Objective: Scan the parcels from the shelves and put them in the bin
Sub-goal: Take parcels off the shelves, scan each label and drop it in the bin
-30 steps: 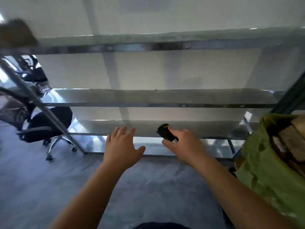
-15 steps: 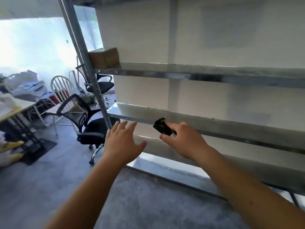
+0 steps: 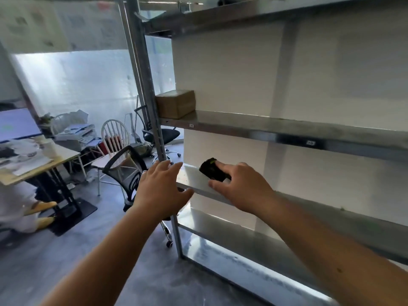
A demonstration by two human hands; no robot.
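Parcel (image 3: 176,103): brown cardboard box, sits at the far left end of the metal shelf (image 3: 265,127), tight against the upright post (image 3: 144,76). Right hand (image 3: 237,186) grips a black scanner (image 3: 213,170), index finger on top, held up in front of the shelf below. Left hand (image 3: 160,191) empty, fingers spread, raised near the post. Hands apart. Office chair (image 3: 125,171) behind, counter (image 3: 33,166) far left.

One parcel (image 3: 176,103), one scanner (image 3: 212,172), two hands, four shelves, three chairs, one desk (image 3: 33,166), one printer (image 3: 76,134).
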